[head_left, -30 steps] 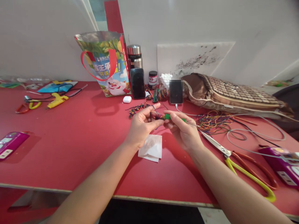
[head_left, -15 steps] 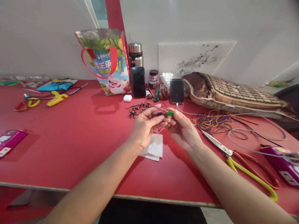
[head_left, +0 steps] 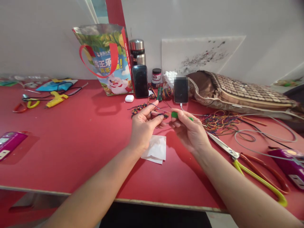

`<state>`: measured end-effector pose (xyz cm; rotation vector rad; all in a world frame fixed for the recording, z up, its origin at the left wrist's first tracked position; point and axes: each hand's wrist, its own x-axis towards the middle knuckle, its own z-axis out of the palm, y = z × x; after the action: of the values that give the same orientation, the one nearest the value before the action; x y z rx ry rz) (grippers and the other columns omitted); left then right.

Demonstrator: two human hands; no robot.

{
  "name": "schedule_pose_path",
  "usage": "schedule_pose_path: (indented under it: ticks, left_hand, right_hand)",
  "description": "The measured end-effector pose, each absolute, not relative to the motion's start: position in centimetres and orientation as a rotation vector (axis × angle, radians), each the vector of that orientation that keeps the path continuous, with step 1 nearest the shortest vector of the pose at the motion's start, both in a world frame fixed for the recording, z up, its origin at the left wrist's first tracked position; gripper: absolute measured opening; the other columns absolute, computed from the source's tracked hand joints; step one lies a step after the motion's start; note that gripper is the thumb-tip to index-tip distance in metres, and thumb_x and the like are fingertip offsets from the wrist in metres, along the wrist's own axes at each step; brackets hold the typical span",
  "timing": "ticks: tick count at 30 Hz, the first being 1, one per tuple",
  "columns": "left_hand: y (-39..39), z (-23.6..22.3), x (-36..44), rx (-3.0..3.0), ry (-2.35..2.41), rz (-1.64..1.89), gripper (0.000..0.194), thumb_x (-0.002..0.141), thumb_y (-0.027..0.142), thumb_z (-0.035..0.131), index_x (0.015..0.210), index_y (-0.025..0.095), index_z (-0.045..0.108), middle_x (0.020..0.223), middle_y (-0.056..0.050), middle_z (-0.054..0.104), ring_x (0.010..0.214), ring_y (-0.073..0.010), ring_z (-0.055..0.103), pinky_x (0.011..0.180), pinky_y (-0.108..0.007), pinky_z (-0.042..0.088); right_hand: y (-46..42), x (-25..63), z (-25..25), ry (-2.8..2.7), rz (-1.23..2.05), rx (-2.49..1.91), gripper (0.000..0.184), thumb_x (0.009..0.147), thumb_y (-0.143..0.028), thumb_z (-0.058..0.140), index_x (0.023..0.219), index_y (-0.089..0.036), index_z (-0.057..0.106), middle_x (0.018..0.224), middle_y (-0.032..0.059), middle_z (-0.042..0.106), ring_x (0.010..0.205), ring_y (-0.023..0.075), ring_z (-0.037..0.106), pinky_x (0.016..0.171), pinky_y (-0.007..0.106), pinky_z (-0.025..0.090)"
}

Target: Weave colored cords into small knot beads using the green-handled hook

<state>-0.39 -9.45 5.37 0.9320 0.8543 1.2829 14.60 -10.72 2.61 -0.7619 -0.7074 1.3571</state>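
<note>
My left hand (head_left: pixel 144 126) pinches a small multicoloured piece of yarn work (head_left: pixel 162 116) between thumb and fingers, with a strand running up over the forefinger. In my right hand (head_left: pixel 190 128) is a crochet hook with a green grip (head_left: pixel 174 115); its thin metal shaft sticks out to the right past the fingers. The hook's working tip is too small to make out near the yarn. Behind my left hand lies a knobbly multicoloured yarn strip (head_left: pixel 136 110). Under the hands a folded white tissue (head_left: pixel 155 150) rests on the red table (head_left: pixel 95 158).
Large scissors (head_left: pixel 234 154) and tangled yarn (head_left: pixel 216 123) lie at right, beside a purple power strip (head_left: pixel 287 161) and cable. Behind stand a phone (head_left: pixel 140 82), another phone (head_left: pixel 181 91), a gift bag (head_left: pixel 111 63), a flask (head_left: pixel 137 50) and a sequined bag (head_left: pixel 247 90). A yellow glue gun (head_left: pixel 55 99) lies left.
My hands came together at the yarn piece, then drew slightly apart. The green grip went mostly out of sight behind my right fingers and shows again now. The view shifted a little.
</note>
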Motion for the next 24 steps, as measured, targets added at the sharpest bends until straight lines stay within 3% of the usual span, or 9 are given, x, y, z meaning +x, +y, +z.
schedule_pose_path:
  ticks: [10,17,22,24]
  left_hand:
    - [-9.4,5.3,-0.3,0.97,0.856,1.281,0.052,0.077,0.013,0.079,0.128,0.019,0.076,0.078,0.004,0.07,0.061,-0.0117,0.069,0.065,-0.028,0.056]
    - [-9.6,5.4,-0.2,1.014,0.886,1.273,0.055,0.077,0.009,0.08,0.131,0.019,0.075,0.075,0.005,0.067,0.062,-0.0114,0.069,0.066,-0.027,0.056]
    - [-10.0,5.5,0.1,1.003,0.883,1.258,0.055,0.078,0.01,0.081,0.131,0.02,0.075,0.074,0.006,0.065,0.06,-0.0114,0.069,0.065,-0.027,0.056]
    - [-9.9,5.5,0.1,0.963,0.856,1.253,0.052,0.078,0.011,0.081,0.129,0.019,0.075,0.073,0.005,0.065,0.059,-0.0109,0.068,0.064,-0.027,0.056]
  right_hand:
    - [-10.8,14.2,3.0,-0.699,1.238,-0.813,0.023,0.068,-0.038,0.096,0.083,-0.024,0.088,0.073,0.0023,0.073,0.064,0.0116,0.054,0.062,0.03,0.048]
    - [-11.2,14.2,2.7,-0.852,1.091,-0.877,0.015,0.08,-0.038,0.088,0.09,-0.027,0.088,0.077,0.0025,0.075,0.067,0.015,0.06,0.065,0.033,0.05]
    - [-12.0,13.8,2.9,-1.119,0.709,-1.019,0.012,0.088,-0.035,0.083,0.099,-0.031,0.087,0.089,0.0025,0.077,0.078,0.019,0.066,0.079,0.037,0.055]
    - [-12.1,13.5,2.8,-1.072,0.724,-0.995,0.015,0.089,-0.037,0.082,0.103,-0.031,0.086,0.092,0.0029,0.077,0.081,0.0192,0.067,0.081,0.037,0.056]
